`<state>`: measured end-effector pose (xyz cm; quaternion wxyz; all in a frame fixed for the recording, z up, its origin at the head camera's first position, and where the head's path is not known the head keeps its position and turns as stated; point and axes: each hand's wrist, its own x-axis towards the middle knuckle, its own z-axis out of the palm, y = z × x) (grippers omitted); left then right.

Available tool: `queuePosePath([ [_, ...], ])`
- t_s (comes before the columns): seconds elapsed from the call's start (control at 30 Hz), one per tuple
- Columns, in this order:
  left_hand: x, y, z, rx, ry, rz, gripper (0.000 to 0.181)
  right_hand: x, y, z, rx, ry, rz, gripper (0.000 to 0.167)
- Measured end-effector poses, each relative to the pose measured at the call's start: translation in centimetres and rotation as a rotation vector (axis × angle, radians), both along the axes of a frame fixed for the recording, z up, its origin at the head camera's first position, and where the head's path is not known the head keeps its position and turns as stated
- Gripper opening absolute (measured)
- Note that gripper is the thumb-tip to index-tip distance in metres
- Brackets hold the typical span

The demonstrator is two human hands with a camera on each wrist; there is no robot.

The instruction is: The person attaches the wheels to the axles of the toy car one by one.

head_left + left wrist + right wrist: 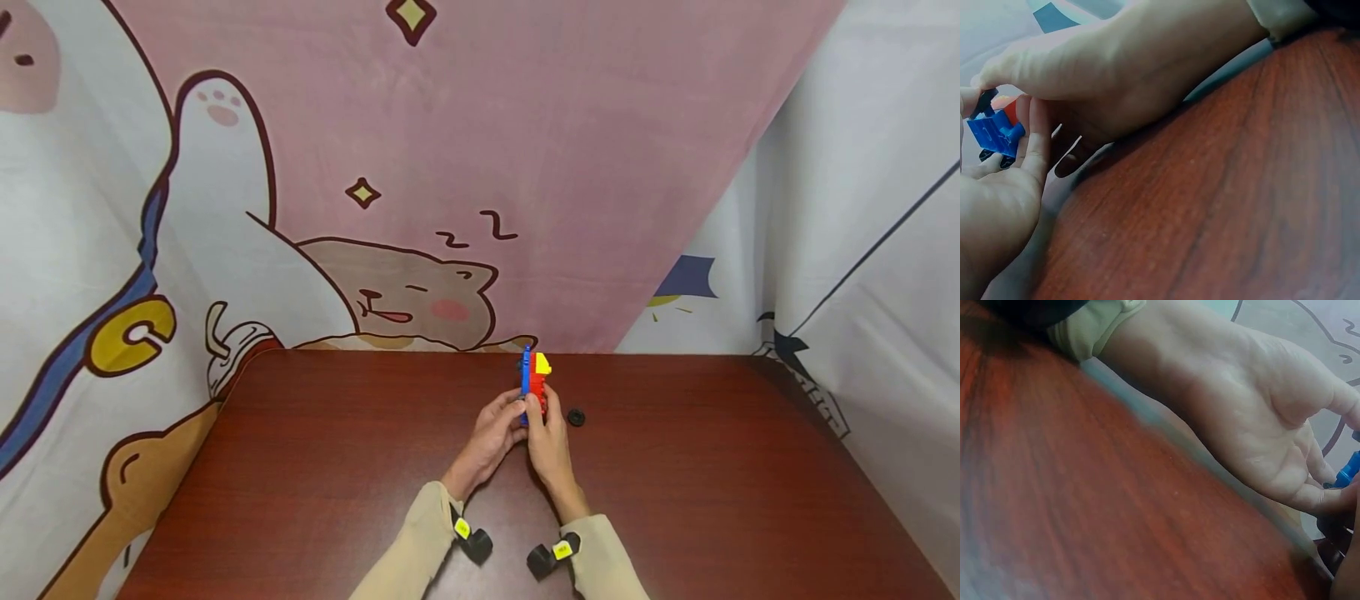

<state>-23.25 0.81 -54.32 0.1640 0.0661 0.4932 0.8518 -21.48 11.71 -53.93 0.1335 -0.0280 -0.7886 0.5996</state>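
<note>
In the head view, a small toy vehicle of blue, red and yellow building bricks (538,375) is held upright above the table by both hands. My left hand (492,435) grips its lower left side, thumb towards me. From the right, my right hand (551,437) pinches it with thumb and fingers. Blue underside bricks (994,132) and small black wheels show between the fingers in the left wrist view. Only a blue bit (1349,472) appears in the right wrist view; fingers hide the rest. A loose black wheel (576,417) lies on the table just right of my right hand.
The brown wooden table (337,475) extends on both sides of the hands. Behind it hangs a pink and white cartoon cloth (570,208), which continues down the sides. Each wrist carries a black camera.
</note>
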Motion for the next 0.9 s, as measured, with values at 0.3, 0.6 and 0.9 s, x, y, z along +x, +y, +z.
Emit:
queuePosePath([
  [0.3,0.0,0.1,-0.2,-0.024,0.007,0.001,0.042,1.1,-0.2,2.8,-0.07,-0.017,0.039,0.045],
  [0.6,0.1,0.2,-0.4,-0.044,0.049,-0.033,0.04,1.0,-0.1,2.5,-0.197,-0.009,-0.017,0.035],
  [0.9,0.2,0.2,-0.1,-0.019,0.063,-0.021,0.035,0.9,-0.3,2.6,-0.269,0.06,-0.09,0.021],
])
